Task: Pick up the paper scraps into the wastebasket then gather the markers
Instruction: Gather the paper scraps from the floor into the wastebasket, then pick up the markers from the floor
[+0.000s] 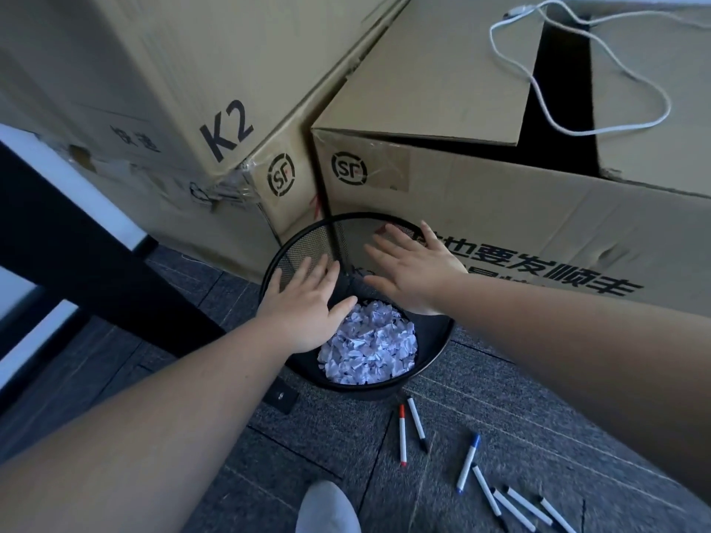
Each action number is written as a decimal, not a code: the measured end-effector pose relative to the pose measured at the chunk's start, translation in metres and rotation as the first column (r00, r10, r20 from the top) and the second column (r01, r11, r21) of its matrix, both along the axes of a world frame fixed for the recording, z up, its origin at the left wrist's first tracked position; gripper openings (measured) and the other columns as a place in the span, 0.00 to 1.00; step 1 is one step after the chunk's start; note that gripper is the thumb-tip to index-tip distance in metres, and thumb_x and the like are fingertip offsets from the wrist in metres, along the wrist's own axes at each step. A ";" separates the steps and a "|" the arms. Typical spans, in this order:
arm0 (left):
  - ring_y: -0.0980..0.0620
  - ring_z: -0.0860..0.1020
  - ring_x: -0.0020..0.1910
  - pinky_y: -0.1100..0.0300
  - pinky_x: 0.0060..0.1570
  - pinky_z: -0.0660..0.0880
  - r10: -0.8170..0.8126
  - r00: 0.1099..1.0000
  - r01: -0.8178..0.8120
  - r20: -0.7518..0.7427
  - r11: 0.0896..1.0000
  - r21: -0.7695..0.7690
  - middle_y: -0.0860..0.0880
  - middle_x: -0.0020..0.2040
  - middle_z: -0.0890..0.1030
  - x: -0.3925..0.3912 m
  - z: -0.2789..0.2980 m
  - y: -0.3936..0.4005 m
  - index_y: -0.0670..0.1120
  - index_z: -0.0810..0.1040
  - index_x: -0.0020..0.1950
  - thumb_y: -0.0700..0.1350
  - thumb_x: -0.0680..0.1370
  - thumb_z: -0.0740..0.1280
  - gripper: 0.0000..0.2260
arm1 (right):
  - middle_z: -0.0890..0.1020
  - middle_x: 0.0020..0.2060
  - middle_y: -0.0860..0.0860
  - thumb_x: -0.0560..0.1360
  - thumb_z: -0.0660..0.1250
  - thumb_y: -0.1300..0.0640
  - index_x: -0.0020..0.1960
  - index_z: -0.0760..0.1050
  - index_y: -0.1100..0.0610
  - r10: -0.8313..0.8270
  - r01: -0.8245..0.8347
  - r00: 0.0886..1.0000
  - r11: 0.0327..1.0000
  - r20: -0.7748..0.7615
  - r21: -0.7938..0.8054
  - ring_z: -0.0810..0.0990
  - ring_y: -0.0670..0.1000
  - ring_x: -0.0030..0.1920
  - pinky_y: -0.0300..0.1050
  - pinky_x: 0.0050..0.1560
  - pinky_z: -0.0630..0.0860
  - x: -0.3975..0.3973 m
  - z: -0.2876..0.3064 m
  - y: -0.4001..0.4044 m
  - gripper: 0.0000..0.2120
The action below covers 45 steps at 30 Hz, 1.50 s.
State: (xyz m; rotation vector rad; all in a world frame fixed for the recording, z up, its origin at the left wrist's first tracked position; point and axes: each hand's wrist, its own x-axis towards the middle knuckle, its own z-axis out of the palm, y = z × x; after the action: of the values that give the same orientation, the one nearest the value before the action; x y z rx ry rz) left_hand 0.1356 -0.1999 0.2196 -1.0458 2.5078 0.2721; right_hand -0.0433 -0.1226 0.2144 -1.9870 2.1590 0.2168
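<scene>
- Head view: a black mesh wastebasket [427, 352] stands on the grey carpeted floor [346, 448], close against two large cardboard boxes
- Crumpled white paper scraps [369, 348] lie heaped inside the wastebasket, covering its bottom
- The left hand [307, 305] hangs over the near-left part of the basket's opening, palm down, fingers straight and slightly spread, holding nothing
- The right hand [411, 267] hovers over the far-right part of the opening, fingers straight and fanned apart, also holding nothing; its fingertips lie in front of the printed side of the right-hand box
- Both bare forearms reach in from the lower corners of the view
- The markers lie on the floor in front of the basket, on the right: a red-capped marker [402, 435] and a black-capped marker [417, 423] lie just beside each other, near the basket's base
- Further right a blue-capped marker [468, 463] lies apart from those two, and next to it a loose cluster of black-capped markers [515, 509] runs to the bottom edge
- The left cardboard box [173, 90] bears "K2"; the right cardboard box [500, 209] has its top flaps partly open, with a white cable [654, 90] draped across them
- A dark table leg [96, 255] slants across the left side
- A pale grey shoe tip [327, 509] shows at the bottom edge
</scene>
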 end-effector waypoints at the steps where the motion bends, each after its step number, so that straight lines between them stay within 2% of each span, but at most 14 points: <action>1: 0.54 0.36 0.74 0.45 0.73 0.37 0.000 1.000 0.000 -0.002 1.000 -0.002 0.55 0.76 0.38 0.000 0.002 0.001 0.54 0.38 0.75 0.66 0.76 0.41 0.31 | 0.45 0.76 0.46 0.77 0.38 0.36 0.76 0.42 0.49 0.007 -0.007 1.000 1.000 -0.007 -0.007 0.36 0.47 0.74 0.61 0.72 0.34 -0.002 0.003 0.002 0.31; 9: 0.53 0.38 0.75 0.45 0.73 0.40 -0.073 0.991 0.062 -0.113 0.994 -0.095 0.54 0.77 0.40 -0.029 0.035 0.027 0.54 0.39 0.75 0.64 0.77 0.41 0.30 | 0.46 0.76 0.46 0.77 0.40 0.35 0.76 0.41 0.47 -0.038 0.038 0.999 0.998 0.012 -0.057 0.37 0.47 0.75 0.59 0.73 0.36 -0.025 0.026 0.042 0.31; 14: 0.53 0.39 0.75 0.47 0.73 0.41 -0.213 0.953 0.185 -0.217 0.972 -0.143 0.53 0.77 0.40 -0.074 0.050 0.068 0.53 0.40 0.75 0.63 0.78 0.41 0.29 | 0.44 0.76 0.46 0.76 0.38 0.35 0.76 0.40 0.48 -0.166 0.169 0.985 0.979 0.037 -0.113 0.36 0.46 0.74 0.57 0.74 0.36 -0.047 0.027 0.093 0.32; 18: 0.53 0.39 0.75 0.48 0.74 0.42 -0.329 0.903 0.302 -0.278 0.944 -0.135 0.52 0.77 0.41 -0.102 0.041 0.108 0.53 0.40 0.75 0.62 0.79 0.44 0.28 | 0.42 0.76 0.46 0.72 0.34 0.33 0.75 0.37 0.48 -0.243 0.247 0.968 0.968 0.066 -0.049 0.35 0.46 0.74 0.54 0.74 0.36 -0.062 0.006 0.144 0.35; 25: 0.53 0.39 0.75 0.49 0.75 0.44 -0.437 0.867 0.426 -0.238 0.899 -0.098 0.51 0.77 0.42 -0.123 -0.013 0.157 0.52 0.41 0.75 0.61 0.79 0.45 0.28 | 0.43 0.76 0.48 0.77 0.43 0.36 0.76 0.39 0.49 -0.309 0.302 0.940 0.951 0.145 0.070 0.37 0.47 0.75 0.52 0.74 0.36 -0.069 -0.056 0.203 0.33; 29: 0.52 0.40 0.75 0.50 0.73 0.43 -0.410 0.891 0.410 -0.197 0.911 -0.042 0.52 0.77 0.42 -0.123 -0.060 0.174 0.52 0.41 0.76 0.60 0.80 0.45 0.27 | 0.47 0.76 0.49 0.79 0.49 0.40 0.76 0.44 0.49 -0.321 0.307 0.927 0.947 0.196 0.100 0.41 0.49 0.75 0.50 0.74 0.40 -0.064 -0.101 0.229 0.30; 32: 0.51 0.42 0.76 0.48 0.74 0.45 -0.358 0.924 0.366 -0.137 0.930 0.037 0.52 0.77 0.42 -0.116 -0.102 0.187 0.52 0.42 0.76 0.59 0.80 0.45 0.27 | 0.59 0.74 0.52 0.79 0.54 0.44 0.74 0.54 0.51 -0.365 0.326 0.902 0.926 0.229 0.192 0.54 0.53 0.74 0.54 0.72 0.55 -0.059 -0.134 0.253 0.26; 34: 0.49 0.46 0.76 0.47 0.74 0.49 -0.337 0.938 0.344 -0.088 0.936 0.081 0.51 0.77 0.43 -0.108 -0.129 0.197 0.51 0.43 0.76 0.59 0.80 0.45 0.27 | 0.69 0.66 0.53 0.79 0.57 0.46 0.69 0.64 0.53 -0.396 0.326 0.890 0.899 0.226 0.292 0.65 0.56 0.67 0.55 0.65 0.67 -0.056 -0.156 0.271 0.21; 36: 0.48 0.48 0.76 0.47 0.74 0.51 -0.321 0.946 0.323 -0.032 0.937 0.130 0.50 0.78 0.45 -0.101 -0.152 0.208 0.51 0.45 0.76 0.59 0.80 0.46 0.26 | 0.74 0.58 0.54 0.78 0.58 0.46 0.63 0.70 0.53 -0.446 0.329 0.860 0.856 0.247 0.399 0.71 0.56 0.61 0.54 0.59 0.73 -0.053 -0.176 0.287 0.17; 39: 0.48 0.51 0.75 0.48 0.73 0.54 -0.314 0.949 0.309 -0.002 0.933 0.186 0.49 0.77 0.49 -0.094 -0.177 0.221 0.50 0.47 0.76 0.58 0.80 0.47 0.26 | 0.77 0.54 0.53 0.77 0.61 0.46 0.58 0.73 0.54 -0.509 0.333 0.813 0.805 0.283 0.491 0.76 0.55 0.55 0.52 0.55 0.76 -0.047 -0.196 0.305 0.15; 42: 0.45 0.57 0.74 0.48 0.71 0.59 -0.314 0.949 0.311 -0.013 0.934 0.178 0.47 0.76 0.56 -0.093 -0.196 0.228 0.48 0.51 0.75 0.57 0.80 0.49 0.25 | 0.77 0.55 0.52 0.75 0.63 0.45 0.57 0.73 0.54 -0.524 0.342 0.809 0.789 0.268 0.511 0.76 0.54 0.54 0.51 0.56 0.74 -0.041 -0.211 0.316 0.16; 45: 0.44 0.65 0.68 0.49 0.64 0.67 -0.261 0.965 0.264 -0.036 0.950 0.169 0.45 0.70 0.67 -0.096 -0.209 0.231 0.45 0.59 0.72 0.56 0.80 0.52 0.24 | 0.77 0.53 0.51 0.74 0.64 0.43 0.57 0.72 0.54 -0.535 0.368 0.808 0.785 0.246 0.499 0.75 0.53 0.54 0.52 0.59 0.73 -0.039 -0.218 0.319 0.18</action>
State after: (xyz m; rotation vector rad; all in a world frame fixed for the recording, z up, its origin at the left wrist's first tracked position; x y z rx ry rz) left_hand 0.0395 0.0307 0.0109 -0.6359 2.5454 0.4081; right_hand -0.0820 0.1969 -0.0038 -1.1038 2.0381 0.1915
